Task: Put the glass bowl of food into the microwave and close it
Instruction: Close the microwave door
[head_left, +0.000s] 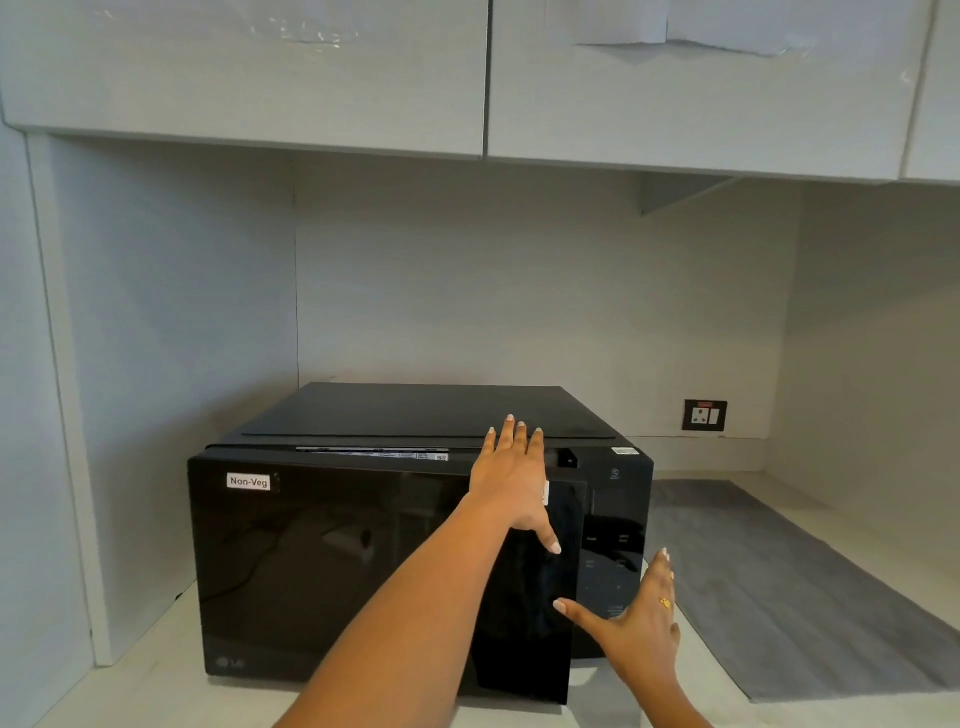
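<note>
A black microwave (332, 561) with a "Non-Veg" label sits on the counter in the middle of the head view. Its door (524, 623) stands slightly ajar, its right edge a little out from the body. My left hand (511, 480) lies flat over the door's upper right edge, fingers spread onto the microwave's top. My right hand (641, 618) is open beside the control panel (615, 540), thumb pointing towards the door's right edge. The glass bowl of food is not visible; the dark door hides the inside.
White wall cabinets (467, 78) hang overhead. A grey mat (789, 582) lies on the pale counter (130, 696) to the right of the microwave. A wall socket (704, 415) sits on the back wall at the right. A white side panel (67, 415) borders the left.
</note>
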